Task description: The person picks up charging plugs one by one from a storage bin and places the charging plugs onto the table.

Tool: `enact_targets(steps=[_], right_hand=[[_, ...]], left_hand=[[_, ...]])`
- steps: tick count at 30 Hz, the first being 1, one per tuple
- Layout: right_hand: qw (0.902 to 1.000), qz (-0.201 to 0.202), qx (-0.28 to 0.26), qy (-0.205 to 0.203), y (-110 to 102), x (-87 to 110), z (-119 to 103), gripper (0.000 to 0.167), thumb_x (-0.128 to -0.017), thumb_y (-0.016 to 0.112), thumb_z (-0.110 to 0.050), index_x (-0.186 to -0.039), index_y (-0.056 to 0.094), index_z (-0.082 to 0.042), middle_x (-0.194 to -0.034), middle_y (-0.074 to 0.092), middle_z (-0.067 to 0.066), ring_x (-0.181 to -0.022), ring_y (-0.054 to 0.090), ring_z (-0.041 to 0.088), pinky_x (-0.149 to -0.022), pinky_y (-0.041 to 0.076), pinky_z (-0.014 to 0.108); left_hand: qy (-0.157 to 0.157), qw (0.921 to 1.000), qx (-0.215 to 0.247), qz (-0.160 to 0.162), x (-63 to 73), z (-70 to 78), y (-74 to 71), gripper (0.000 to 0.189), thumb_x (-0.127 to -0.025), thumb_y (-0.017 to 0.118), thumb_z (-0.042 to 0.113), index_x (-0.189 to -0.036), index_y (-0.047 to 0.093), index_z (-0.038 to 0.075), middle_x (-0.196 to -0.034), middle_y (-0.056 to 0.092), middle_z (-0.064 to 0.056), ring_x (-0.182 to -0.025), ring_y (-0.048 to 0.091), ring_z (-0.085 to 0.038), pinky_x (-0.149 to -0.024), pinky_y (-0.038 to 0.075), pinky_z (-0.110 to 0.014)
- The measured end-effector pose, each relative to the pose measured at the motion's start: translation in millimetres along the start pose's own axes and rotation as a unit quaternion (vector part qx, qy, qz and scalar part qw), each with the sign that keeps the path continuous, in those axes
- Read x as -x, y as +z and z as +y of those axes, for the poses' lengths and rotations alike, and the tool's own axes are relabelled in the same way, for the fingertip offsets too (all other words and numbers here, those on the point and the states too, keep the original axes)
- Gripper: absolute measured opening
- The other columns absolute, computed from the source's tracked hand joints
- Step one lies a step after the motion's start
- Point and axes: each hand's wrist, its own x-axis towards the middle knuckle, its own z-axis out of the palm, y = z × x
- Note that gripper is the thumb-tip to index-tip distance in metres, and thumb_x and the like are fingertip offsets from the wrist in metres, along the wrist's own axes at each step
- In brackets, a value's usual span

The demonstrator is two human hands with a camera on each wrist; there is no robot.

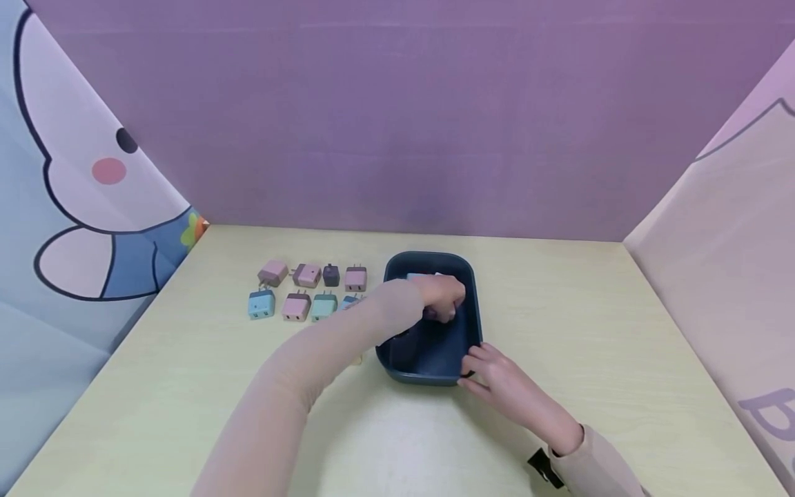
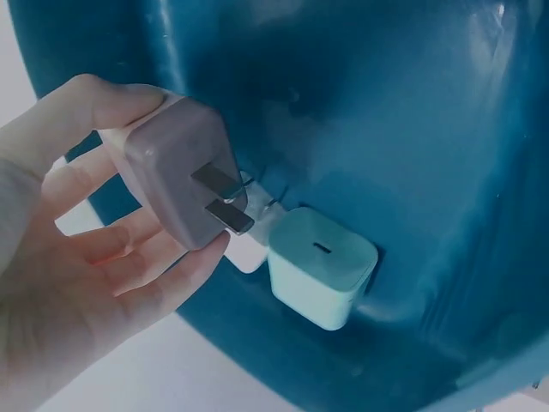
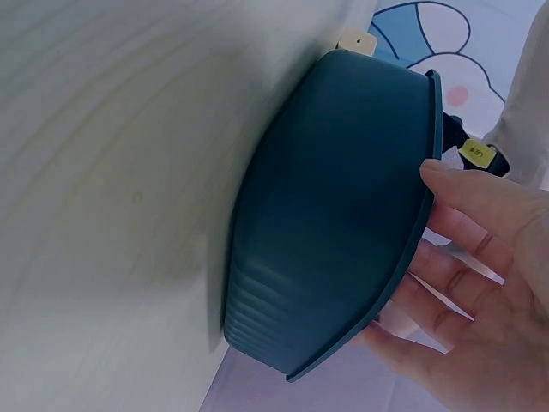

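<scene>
My left hand (image 1: 444, 297) reaches down into a dark blue plastic bin (image 1: 428, 379). In the left wrist view its thumb and fingers hold a mauve plug charger (image 2: 180, 172) by the sides, with the two metal prongs pointing out. Just beyond it in the bin lie a mint green charger (image 2: 322, 266) and a pale charger (image 2: 249, 249), the latter partly covered by the held one. My right hand (image 1: 509, 386) grips the bin's near right corner, thumb and fingers at the rim, as the right wrist view shows.
Left of the bin, several plug chargers stand in two rows, among them a blue one (image 1: 261, 304), a pink one (image 1: 296, 306) and a dark one (image 1: 331, 275). The left sleeve (image 1: 335, 352) hides part of them. A purple backdrop (image 1: 397, 138) rises behind the table (image 1: 559, 297).
</scene>
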Motion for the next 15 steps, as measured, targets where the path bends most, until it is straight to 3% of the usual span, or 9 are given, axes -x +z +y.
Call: enact_targets(steps=[15], right_hand=[[1.0000,-0.007,0.001,0.005,-2.9,0.1,-3.3,0.011,-0.074,0.069,-0.011,-0.073,0.058,-0.012,-0.074,0.050,-0.007,-0.070,0.040,0.007,-0.058,0.041,0.019]], left_hand=[[0.012,0.9999,0.003,0.005,22.8,0.9,-12.4,0.005,-0.082,0.059,0.009,-0.081,0.058,0.014,-0.080,0.060,0.002,-0.068,0.061,-0.014,-0.064,0.050,-0.028]])
